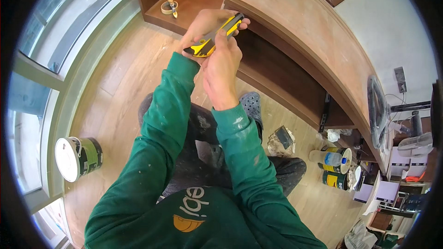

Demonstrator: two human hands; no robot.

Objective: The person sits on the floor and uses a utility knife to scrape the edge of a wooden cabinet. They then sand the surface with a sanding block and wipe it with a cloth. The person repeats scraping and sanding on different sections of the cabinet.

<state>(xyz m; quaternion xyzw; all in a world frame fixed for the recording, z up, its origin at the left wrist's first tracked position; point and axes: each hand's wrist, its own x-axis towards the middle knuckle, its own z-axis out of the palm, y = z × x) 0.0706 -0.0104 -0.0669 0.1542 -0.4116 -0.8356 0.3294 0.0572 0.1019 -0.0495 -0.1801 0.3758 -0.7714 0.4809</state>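
Note:
My left hand (201, 25) and my right hand (221, 64) are together at upper middle, both closed on a yellow and black utility knife (207, 46). It lies diagonally, its dark far end up to the right. The left fingers curl round that upper end from behind, and my right thumb presses along its body. Whether a blade is out I cannot tell. Behind the knife is the edge of a wooden desk (277, 4) with a pale, rough-looking top strip. A roll of tape (164, 8) and a small paintbrush (174, 12) rest on a brown shelf (184, 0) to the upper left.
I sit on a wooden floor (106, 78) beside glazed doors. A white-lidded bucket (71, 159) stands left; cans (334, 180), a water bottle (330, 158) and a dusty dark block (281, 138) are right. A fan (414, 144) and cluttered boxes fill the far right.

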